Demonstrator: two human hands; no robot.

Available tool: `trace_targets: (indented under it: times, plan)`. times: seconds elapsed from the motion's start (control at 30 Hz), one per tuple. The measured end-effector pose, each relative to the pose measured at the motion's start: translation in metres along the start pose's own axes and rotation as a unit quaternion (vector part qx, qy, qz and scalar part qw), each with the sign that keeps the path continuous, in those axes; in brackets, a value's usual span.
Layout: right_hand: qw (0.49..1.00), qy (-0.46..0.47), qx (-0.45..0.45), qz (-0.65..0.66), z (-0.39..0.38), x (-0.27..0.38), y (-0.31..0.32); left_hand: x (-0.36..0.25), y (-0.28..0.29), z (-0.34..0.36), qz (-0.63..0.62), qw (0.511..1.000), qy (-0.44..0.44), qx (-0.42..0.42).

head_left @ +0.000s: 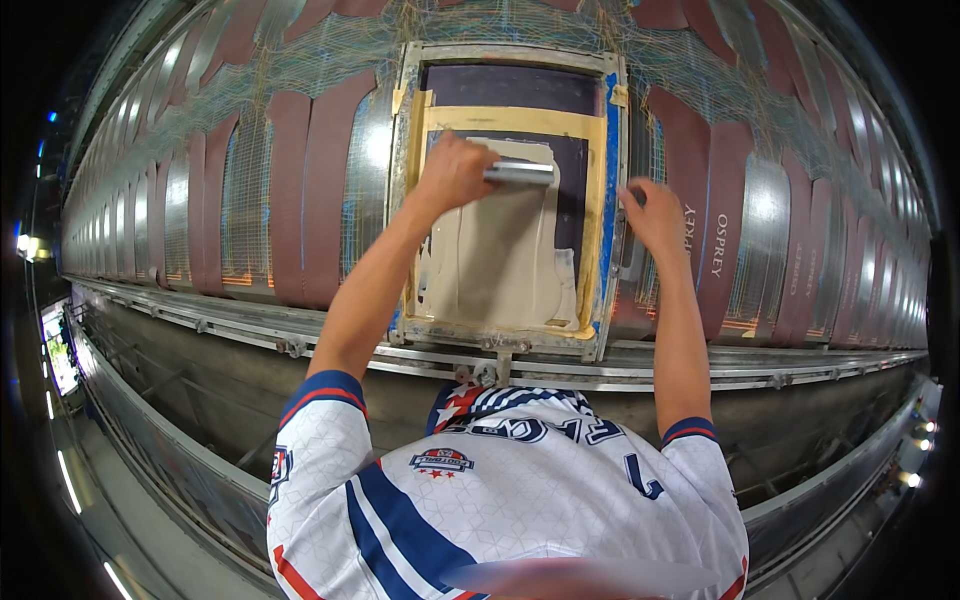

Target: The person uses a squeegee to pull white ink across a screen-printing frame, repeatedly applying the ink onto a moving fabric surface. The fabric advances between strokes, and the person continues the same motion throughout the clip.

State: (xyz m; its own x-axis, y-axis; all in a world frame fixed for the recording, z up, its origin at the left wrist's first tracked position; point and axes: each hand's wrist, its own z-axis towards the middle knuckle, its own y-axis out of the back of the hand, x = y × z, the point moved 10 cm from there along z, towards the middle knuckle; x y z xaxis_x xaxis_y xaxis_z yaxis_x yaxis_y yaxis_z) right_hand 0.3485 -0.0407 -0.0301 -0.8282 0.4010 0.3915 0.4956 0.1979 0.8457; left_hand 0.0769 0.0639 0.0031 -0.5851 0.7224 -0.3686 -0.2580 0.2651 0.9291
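Note:
My left hand is closed on a squeegee with a shiny metal bar, which lies crosswise over the upper part of a printing screen. Greyish-beige ink is spread over the mesh below and around the bar. The screen frame is bordered inside by yellow tape and blue tape. At the frame's right edge, my right hand has its fingers curled. Whether these fingers grip the frame or something else, I cannot make out.
Maroon cut pieces with white lettering on some lie in rows on the long, shiny printing table, left and right of the screen. A metal rail runs along the table's near edge, with a bracket below the screen frame.

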Motion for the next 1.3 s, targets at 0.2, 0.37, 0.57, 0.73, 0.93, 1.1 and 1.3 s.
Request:
trace_targets:
  times: [0.2, 0.37, 0.57, 0.73, 0.93, 1.1, 1.3]
  plan:
    - [0.96, 0.234, 0.047, 0.148, 0.037, 0.167, 0.018, 0.029, 0.018, 0.037, -0.048, 0.999, 0.004, -0.007]
    - [0.969, 0.231, 0.082, -0.02, 0.084, 0.175, -0.033, 0.04, 0.006, 0.051, -0.024, 0.999, -0.001, -0.033]
    - [0.963, 0.25, 0.031, -0.099, 0.042, 0.175, -0.053, 0.017, -0.003, 0.013, -0.023, 0.999, 0.0, -0.043]
    - [0.953, 0.295, 0.016, -0.072, -0.092, 0.167, -0.083, -0.055, -0.017, -0.096, -0.031, 0.999, 0.001, -0.032]
    - [0.949, 0.307, 0.001, -0.071, -0.135, 0.163, -0.087, -0.079, -0.017, -0.13, -0.062, 0.997, 0.003, -0.044]
    - [0.948, 0.305, -0.011, -0.093, -0.044, 0.175, -0.054, -0.033, 0.005, -0.05, -0.024, 0.997, -0.007, -0.071]
    - [0.959, 0.267, 0.042, -0.09, 0.08, 0.176, -0.033, 0.03, 0.007, 0.052, 0.002, 1.0, -0.002, -0.017]
